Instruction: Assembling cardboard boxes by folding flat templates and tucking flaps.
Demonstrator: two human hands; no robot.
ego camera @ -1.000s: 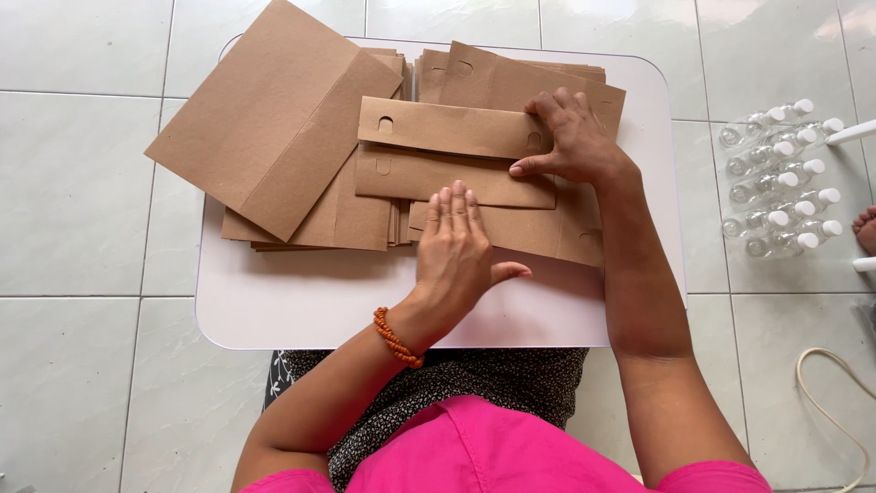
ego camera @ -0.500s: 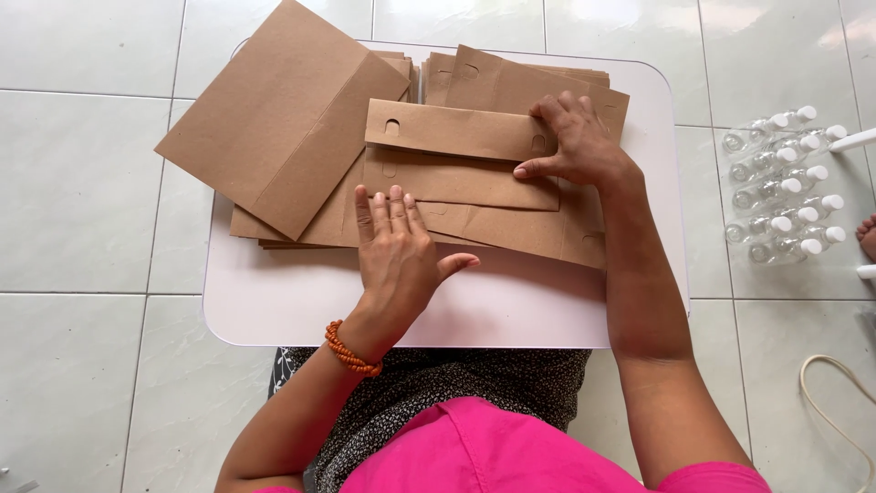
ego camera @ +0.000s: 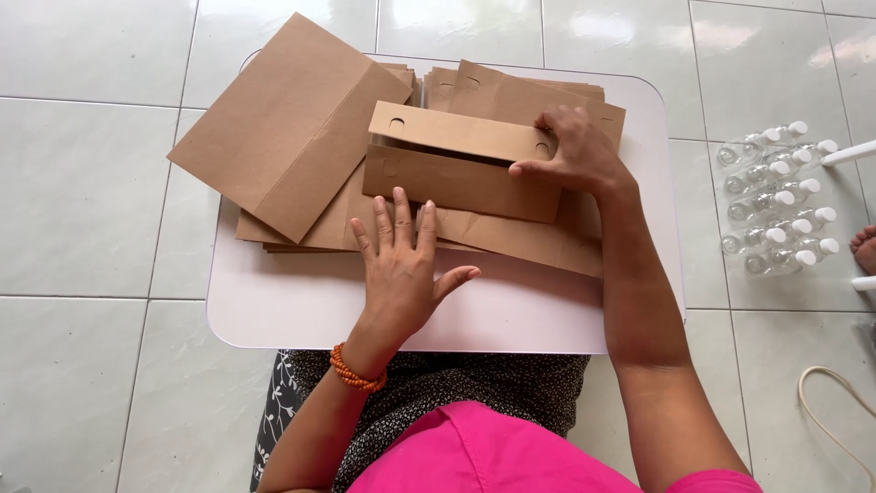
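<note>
The left hand (ego camera: pixel 401 265) lies flat, palm down, on the lower edge of a folded brown cardboard piece (ego camera: pixel 461 169), its fingers (ego camera: pixel 400 219) spread and the thumb out to the side over the white counter (ego camera: pixel 301 310). An orange bead bracelet (ego camera: pixel 356 370) circles that wrist. The right hand (ego camera: pixel 570 151) sits at the right end of the same piece — its fingers (ego camera: pixel 547 123) curl over the raised top flap near a small punched hole, the thumb pressing the panel below, so the flap is pinched and lifted slightly.

That piece rests in the middle of the counter, on top of a loose stack of flat brown cardboard sheets (ego camera: pixel 520 91); how many sheets lie there cannot be told, since they overlap. One large folded cardboard sheet (ego camera: pixel 287 123) lies tilted at the left, hanging over the counter's far left corner.

On the tiled floor (ego camera: pixel 91 164) to the right lies a cluster of clear plastic bottles (ego camera: pixel 776 215) with white caps — about ten, on their sides and touching each other. A beige cord (ego camera: pixel 835 411) loops at the lower right, and a bare foot (ego camera: pixel 862 246) shows at the right edge.
</note>
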